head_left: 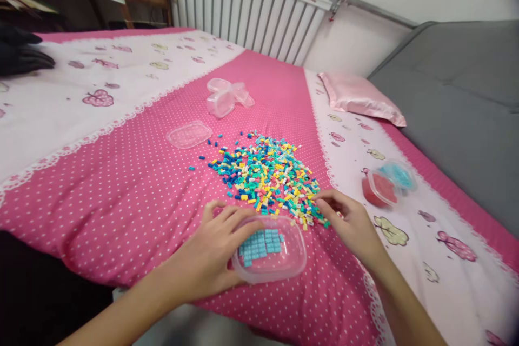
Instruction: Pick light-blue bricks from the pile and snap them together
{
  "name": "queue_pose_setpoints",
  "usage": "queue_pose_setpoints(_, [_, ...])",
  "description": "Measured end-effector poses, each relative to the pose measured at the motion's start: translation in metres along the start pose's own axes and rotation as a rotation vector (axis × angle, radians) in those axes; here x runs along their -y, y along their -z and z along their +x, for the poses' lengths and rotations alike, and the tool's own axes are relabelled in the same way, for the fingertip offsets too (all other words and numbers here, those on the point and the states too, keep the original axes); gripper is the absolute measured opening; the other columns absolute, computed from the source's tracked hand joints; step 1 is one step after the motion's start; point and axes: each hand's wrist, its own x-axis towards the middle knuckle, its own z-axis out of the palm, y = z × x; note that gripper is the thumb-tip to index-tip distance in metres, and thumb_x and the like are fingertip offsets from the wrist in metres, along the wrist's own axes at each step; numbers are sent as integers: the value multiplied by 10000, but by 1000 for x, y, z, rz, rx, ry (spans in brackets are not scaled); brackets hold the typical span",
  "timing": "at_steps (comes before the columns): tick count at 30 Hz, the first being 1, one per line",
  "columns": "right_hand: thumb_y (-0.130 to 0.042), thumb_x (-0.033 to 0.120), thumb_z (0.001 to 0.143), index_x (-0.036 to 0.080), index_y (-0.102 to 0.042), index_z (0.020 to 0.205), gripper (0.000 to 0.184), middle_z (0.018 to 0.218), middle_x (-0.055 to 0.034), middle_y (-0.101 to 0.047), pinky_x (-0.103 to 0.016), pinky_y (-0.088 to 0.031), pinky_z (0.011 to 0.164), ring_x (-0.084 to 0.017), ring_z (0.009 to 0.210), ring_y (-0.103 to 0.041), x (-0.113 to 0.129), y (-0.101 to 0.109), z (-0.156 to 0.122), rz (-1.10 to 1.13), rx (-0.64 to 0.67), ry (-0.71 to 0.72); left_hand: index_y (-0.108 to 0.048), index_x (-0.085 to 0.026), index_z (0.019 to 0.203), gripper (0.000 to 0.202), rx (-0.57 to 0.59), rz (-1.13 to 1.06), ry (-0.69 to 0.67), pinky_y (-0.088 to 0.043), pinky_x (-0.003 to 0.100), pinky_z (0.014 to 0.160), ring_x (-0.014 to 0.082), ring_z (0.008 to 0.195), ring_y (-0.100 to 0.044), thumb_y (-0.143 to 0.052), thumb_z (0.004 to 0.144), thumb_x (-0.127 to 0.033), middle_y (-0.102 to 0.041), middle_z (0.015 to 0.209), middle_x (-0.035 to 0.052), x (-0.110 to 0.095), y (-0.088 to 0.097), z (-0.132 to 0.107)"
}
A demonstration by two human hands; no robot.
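A heap of several small coloured bricks (270, 175) lies on the pink dotted bedspread (133, 194). In front of it stands a clear plastic tub (294, 262) holding several light-blue bricks (261, 243). My left hand (214, 251) rests on the tub's left rim, fingers wrapped along its edge. My right hand (351, 221) is at the heap's near right edge, fingers curled in a pinch over the bricks; what they hold is too small to make out.
A clear lid (188, 134) and empty clear tubs (227, 96) lie beyond the heap. A tub of red bricks (379, 188) and one of blue bricks (399, 174) sit to the right. A pink pillow (359, 96), grey sofa (466, 97) and radiator (251, 11) stand behind.
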Motion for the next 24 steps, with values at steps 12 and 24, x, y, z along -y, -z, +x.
queue_pose_setpoints(12, [-558, 362, 1039, 176, -702, 1160, 265, 1194, -85, -721, -453, -551, 977, -227, 1101, -680, -36, -17, 49, -159, -70, 45, -462, -284, 1418, 603, -15, -132, 3, -411, 479, 1080, 294, 1223, -618, -687, 860, -252, -642, 1355, 86, 8, -8, -2])
queue_pose_setpoints(24, [-661, 407, 996, 197, -625, 1323, 390, 1336, -101, -644, -472, -585, 938, -244, 1119, -667, -33, -48, 123, -451, 14, -82, -469, -281, 1401, 613, -52, -126, -24, -417, 448, 1064, 296, 1232, -619, -715, 840, -282, -643, 1357, 78, 12, -14, -5])
